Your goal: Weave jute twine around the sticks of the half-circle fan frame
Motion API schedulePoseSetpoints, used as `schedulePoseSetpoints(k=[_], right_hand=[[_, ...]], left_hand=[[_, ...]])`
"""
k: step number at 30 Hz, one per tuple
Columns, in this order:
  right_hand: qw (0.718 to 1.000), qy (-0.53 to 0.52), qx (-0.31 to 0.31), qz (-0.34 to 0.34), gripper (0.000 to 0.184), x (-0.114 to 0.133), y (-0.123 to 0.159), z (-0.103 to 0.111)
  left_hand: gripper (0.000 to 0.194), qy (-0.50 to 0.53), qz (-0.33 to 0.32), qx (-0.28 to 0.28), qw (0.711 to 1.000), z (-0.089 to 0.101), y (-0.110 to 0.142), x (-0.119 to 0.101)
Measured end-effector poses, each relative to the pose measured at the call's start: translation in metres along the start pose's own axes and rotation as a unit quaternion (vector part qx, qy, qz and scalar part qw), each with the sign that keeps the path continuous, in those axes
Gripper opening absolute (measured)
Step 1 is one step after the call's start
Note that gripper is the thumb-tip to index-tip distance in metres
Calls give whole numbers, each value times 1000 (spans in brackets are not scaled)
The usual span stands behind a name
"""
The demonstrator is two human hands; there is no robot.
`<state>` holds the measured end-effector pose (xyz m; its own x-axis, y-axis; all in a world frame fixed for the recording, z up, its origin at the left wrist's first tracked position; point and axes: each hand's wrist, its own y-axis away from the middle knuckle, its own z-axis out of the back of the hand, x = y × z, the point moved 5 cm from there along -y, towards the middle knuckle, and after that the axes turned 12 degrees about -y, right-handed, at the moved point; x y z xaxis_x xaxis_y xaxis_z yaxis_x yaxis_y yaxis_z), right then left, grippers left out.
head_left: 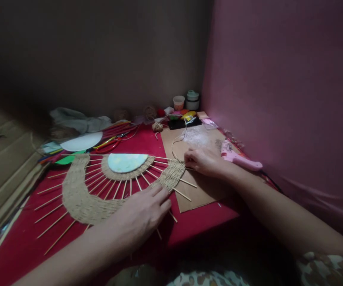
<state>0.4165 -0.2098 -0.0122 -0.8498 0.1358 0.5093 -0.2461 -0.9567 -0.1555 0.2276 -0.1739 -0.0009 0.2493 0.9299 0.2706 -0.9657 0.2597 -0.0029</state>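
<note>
A woven half-circle piece (78, 198) of twisted tan cord lies on the red surface, with thin wooden sticks radiating through it and a pale blue-green half disc (128, 162) at its centre. My left hand (147, 208) rests over the lower right of the outer woven band, its fingers bent on the weave and its thumb near the outer edge. At the band's right end my right hand (199, 160) is closed in a pinch at the cord (173, 147); its fingertips are partly hidden. The cord loops up behind that hand across the cardboard.
A brown cardboard sheet (186, 198) lies under the right end. On it is a pink glue gun (243, 161). Scissors (107, 146), a white half disc (83, 142) and green leaf shapes (70, 158) sit at the back left. Cups (179, 103) and a cord ball (157, 126) stand behind, near the walls.
</note>
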Motion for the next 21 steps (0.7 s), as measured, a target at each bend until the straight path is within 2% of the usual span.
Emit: schedulePoseSetpoints(k=[5,11,16,21], right_hand=[[1000,-13,-18,8,10,0,6,-2],[1000,-17,-22,15,10,-5,8,-4],[999,8,-31,29,13,-2,13,-1],[997,54,-39,25,15,-2,17,8]], left_hand=[[24,71,84,-40,993,8,-24,26],[18,147,143,-45,978,-14,-58,58],[12,237,166,-15,957,-19,-66,58],[7,238,175,-36,955,-15,-67,51]])
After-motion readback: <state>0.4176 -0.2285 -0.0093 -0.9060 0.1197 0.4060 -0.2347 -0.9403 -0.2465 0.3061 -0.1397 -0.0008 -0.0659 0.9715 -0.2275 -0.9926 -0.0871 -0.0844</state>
